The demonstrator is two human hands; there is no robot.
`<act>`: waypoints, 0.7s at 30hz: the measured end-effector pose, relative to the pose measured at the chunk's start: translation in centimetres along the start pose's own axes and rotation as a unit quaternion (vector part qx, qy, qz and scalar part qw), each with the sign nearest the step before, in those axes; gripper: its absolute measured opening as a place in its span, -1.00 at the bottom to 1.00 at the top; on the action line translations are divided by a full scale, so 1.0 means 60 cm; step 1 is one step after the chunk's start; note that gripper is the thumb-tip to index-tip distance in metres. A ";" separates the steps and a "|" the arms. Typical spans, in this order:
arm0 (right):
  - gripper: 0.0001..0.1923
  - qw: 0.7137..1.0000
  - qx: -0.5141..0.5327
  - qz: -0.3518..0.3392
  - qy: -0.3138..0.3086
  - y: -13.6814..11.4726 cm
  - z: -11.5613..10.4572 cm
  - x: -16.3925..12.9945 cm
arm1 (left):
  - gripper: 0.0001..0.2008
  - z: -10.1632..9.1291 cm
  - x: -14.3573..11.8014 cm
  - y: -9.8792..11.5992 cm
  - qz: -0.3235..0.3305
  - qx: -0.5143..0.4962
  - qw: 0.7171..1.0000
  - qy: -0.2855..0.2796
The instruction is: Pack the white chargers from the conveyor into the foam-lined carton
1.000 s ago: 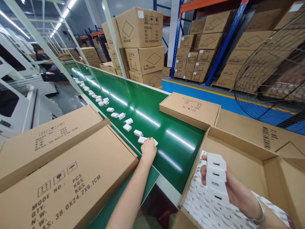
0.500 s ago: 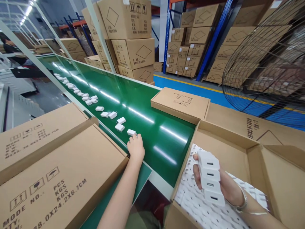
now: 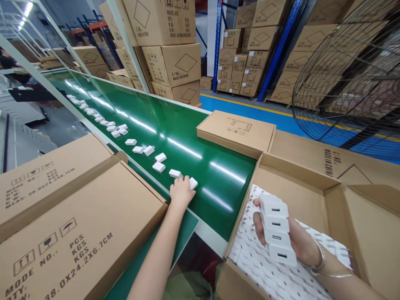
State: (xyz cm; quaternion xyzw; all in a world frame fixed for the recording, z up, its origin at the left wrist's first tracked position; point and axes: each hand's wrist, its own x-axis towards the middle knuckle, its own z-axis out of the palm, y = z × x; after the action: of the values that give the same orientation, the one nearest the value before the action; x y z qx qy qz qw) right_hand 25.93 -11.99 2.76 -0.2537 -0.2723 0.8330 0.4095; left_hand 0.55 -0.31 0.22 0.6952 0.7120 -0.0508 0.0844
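Note:
My left hand (image 3: 182, 192) reaches over the green belt, fingers closed around a white USB charger (image 3: 193, 183) that pokes out on its right side. Just beyond the fingertips another white charger (image 3: 175, 173) lies on the belt. In my right hand (image 3: 301, 243) is a row of several white USB chargers (image 3: 276, 229), pressed side by side with their ports showing. That hand hovers above an open carton (image 3: 293, 179), whose bottom is covered with rows of white chargers with small grey marks (image 3: 250, 246).
More chargers (image 3: 158, 166) trail up the green belt (image 3: 184, 133) to the far left. Closed cartons (image 3: 81, 233) stand at the left, and a flat carton (image 3: 237, 127) sits across the belt. Beyond are stacked boxes (image 3: 171, 64) and a wire-caged fan (image 3: 343, 83).
My left hand has shifted slightly right, and a charger now shows at its right side. My right hand keeps its grip on the row of chargers.

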 end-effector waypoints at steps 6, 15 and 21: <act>-0.60 1.000 -0.005 -0.005 0.002 -0.001 0.007 0.000 | -0.52 0.003 0.007 0.001 0.027 -0.038 0.998 -0.044; -0.53 0.978 -0.094 -0.012 0.185 -0.063 -0.021 -0.028 | -0.54 -0.010 0.006 0.009 0.048 -0.024 0.995 -0.081; -0.55 0.822 -0.406 -0.034 0.398 -0.153 -0.099 -0.086 | -0.70 -0.011 0.013 0.020 0.094 -0.032 0.991 -0.090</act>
State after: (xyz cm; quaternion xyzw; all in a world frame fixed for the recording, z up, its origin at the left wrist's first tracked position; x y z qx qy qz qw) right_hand 37.52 -10.03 5.56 -0.6974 -0.4073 0.4590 0.3702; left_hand 1.70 0.61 0.74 0.7486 0.6343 -0.0826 0.1745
